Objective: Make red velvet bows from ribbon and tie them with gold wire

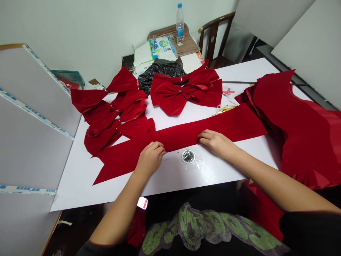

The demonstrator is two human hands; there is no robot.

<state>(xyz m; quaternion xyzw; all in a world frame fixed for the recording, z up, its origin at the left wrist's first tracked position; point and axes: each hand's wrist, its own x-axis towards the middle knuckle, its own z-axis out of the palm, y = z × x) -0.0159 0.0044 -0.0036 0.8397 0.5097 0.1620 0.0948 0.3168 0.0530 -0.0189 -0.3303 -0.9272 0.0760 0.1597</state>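
Note:
A long red fabric strip (181, 137) with a notched left end lies across the white table (170, 177). My left hand (152, 156) is closed at the strip's lower edge, left of centre, fingertips pressed together on the cloth. Farther right, my right hand (214, 142) pinches the same strip near its middle. Between the hands, close to the strip's lower edge, sits a small round metallic dish (188, 156) whose contents are too small to make out. Red bows (117, 110) are piled at the left, and more bows (183, 90) lie beyond the strip.
Red fabric pieces (301, 121) are stacked at the right. Gold ties (226, 108) lie beyond the strip. Behind stand a black plastic bag (160, 71), a water bottle (180, 28) and a wooden chair (213, 39). White panels (26, 142) border the left side.

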